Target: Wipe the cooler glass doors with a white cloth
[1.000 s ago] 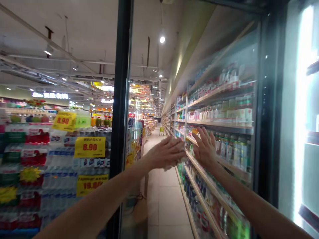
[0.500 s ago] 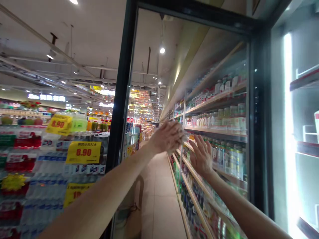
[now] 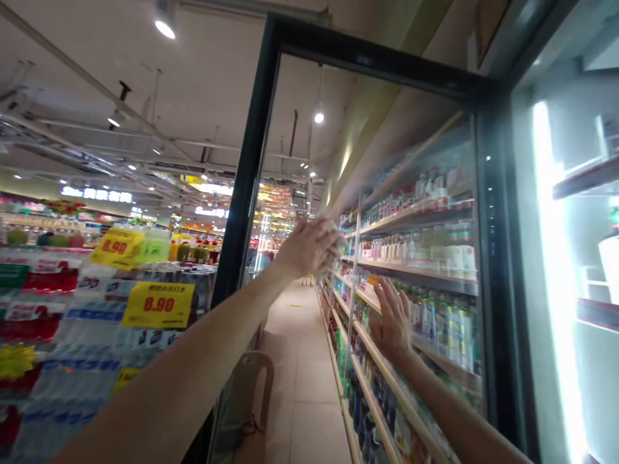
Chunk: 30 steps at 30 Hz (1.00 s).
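Observation:
My left hand (image 3: 307, 248) presses high on the glass pane of an open, black-framed cooler door (image 3: 246, 174), with a crumpled white cloth (image 3: 331, 237) bunched under its fingers. Lower on the same pane, my right hand (image 3: 394, 322) lies flat with spread fingers and holds nothing. Behind the glass stand rows of bottled drinks (image 3: 445, 322) on wooden-edged shelves. The glare on the pane blurs their labels.
Packs of bottled water with yellow price signs (image 3: 157, 304) stand to the left of the door. A tiled aisle floor (image 3: 302, 380) runs into the distance, and a beige curved chair back (image 3: 254, 380) is near the door's foot. The bright cooler interior (image 3: 561, 258) is at right.
My left hand has slid up the glass with the cloth. My right hand sits slightly lower on the pane, and the view has swung to show more of the door's top.

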Each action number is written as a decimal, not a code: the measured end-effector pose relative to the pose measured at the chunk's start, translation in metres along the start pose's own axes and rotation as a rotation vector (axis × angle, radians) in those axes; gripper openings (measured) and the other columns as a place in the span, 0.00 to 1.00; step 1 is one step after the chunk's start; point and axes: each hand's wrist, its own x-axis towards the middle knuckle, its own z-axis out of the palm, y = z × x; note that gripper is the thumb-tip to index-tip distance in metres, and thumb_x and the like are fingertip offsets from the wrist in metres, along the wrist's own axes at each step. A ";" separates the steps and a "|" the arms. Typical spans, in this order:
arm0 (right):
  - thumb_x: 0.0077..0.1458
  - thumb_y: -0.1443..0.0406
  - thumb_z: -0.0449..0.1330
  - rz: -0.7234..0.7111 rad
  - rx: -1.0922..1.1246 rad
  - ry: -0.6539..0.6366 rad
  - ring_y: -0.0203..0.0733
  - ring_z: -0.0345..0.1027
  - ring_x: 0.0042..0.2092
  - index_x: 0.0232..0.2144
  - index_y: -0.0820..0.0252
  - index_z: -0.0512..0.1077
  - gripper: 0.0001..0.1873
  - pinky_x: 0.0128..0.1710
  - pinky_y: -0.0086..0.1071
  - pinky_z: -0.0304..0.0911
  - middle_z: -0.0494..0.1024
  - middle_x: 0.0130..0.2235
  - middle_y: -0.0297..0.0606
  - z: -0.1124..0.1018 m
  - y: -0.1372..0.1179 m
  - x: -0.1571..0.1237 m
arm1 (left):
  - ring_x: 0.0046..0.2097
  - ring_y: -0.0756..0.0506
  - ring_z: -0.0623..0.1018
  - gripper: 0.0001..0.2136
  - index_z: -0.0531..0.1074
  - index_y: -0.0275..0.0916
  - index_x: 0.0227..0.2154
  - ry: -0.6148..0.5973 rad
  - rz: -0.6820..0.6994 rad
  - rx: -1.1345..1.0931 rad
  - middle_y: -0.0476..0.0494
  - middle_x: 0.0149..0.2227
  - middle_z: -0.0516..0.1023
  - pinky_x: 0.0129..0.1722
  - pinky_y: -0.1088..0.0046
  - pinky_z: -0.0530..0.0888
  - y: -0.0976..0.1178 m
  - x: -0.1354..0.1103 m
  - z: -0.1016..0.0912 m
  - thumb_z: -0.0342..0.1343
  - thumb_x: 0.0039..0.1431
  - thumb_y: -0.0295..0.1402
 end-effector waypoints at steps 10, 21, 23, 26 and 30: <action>0.57 0.67 0.48 -0.005 -0.006 0.004 0.48 0.52 0.62 0.62 0.57 0.49 0.30 0.59 0.49 0.50 0.63 0.59 0.47 0.000 -0.001 0.001 | 0.63 0.40 0.57 0.19 0.60 0.42 0.54 0.033 0.164 -0.043 0.40 0.60 0.61 0.60 0.57 0.56 0.048 -0.021 0.015 0.45 0.62 0.38; 0.56 0.67 0.49 -0.004 0.008 0.004 0.48 0.52 0.62 0.62 0.56 0.49 0.32 0.59 0.49 0.50 0.63 0.59 0.47 -0.001 0.000 0.000 | 0.64 0.35 0.53 0.20 0.58 0.38 0.56 0.173 -0.476 0.064 0.34 0.62 0.56 0.59 0.49 0.56 -0.021 -0.006 -0.008 0.45 0.61 0.32; 0.56 0.68 0.49 -0.006 0.013 0.001 0.48 0.52 0.62 0.62 0.56 0.49 0.31 0.59 0.49 0.49 0.63 0.59 0.46 -0.001 0.000 0.000 | 0.64 0.37 0.55 0.20 0.59 0.39 0.55 0.112 -0.221 0.027 0.34 0.61 0.58 0.59 0.52 0.58 0.006 -0.019 0.000 0.46 0.61 0.33; 0.56 0.68 0.49 -0.009 0.011 0.000 0.48 0.53 0.62 0.61 0.56 0.52 0.30 0.59 0.49 0.49 0.63 0.59 0.46 -0.001 0.000 0.000 | 0.63 0.42 0.58 0.19 0.60 0.46 0.54 -0.017 0.341 -0.058 0.42 0.60 0.61 0.61 0.58 0.57 0.036 -0.036 0.011 0.49 0.60 0.38; 0.56 0.68 0.49 -0.001 0.007 0.000 0.48 0.53 0.62 0.60 0.57 0.52 0.29 0.59 0.49 0.49 0.64 0.58 0.47 0.000 0.000 0.000 | 0.63 0.39 0.56 0.21 0.59 0.44 0.55 -0.008 0.097 -0.035 0.41 0.61 0.59 0.61 0.55 0.56 0.010 -0.024 0.003 0.49 0.59 0.38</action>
